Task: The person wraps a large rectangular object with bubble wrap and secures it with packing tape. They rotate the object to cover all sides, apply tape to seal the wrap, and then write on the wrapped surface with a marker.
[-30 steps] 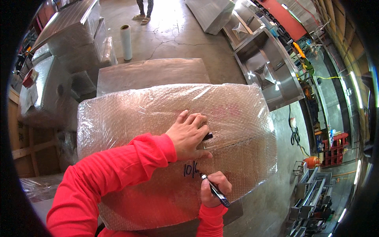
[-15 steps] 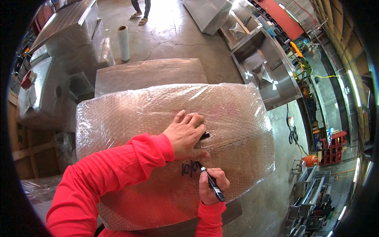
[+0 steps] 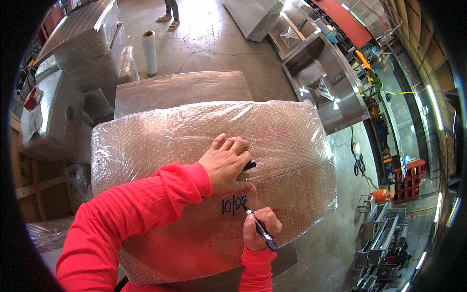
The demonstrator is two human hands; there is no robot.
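Observation:
My right hand [image 3: 261,228] grips a black marker [image 3: 261,228], its tip down on clear bubble wrap beside dark handwritten marks [image 3: 234,204]. My left hand [image 3: 226,164] presses on the wrap just above the writing, fingers slightly bent. A black marker cap [image 3: 249,165] pokes out between its thumb and forefinger; the rest of the cap is hidden by the hand. The bubble-wrapped panel [image 3: 146,146] lies flat in front of me, brownish through the plastic, with faint red marks under the wrap beyond my left hand.
Beyond the panel lies a bare metal sheet [image 3: 185,90]. A white roll of wrap [image 3: 150,52] stands on the concrete floor. Wrapped units [image 3: 58,117], one with a tape roll [image 3: 33,98] on top, stand left. Steel hoods [image 3: 326,82] lie right. A person's feet [image 3: 168,22] show far off.
The right hand has added strokes, so the last written figure looks fuller, and the marker tip sits slightly lower. The left hand stays in place; the whole view has shifted a little.

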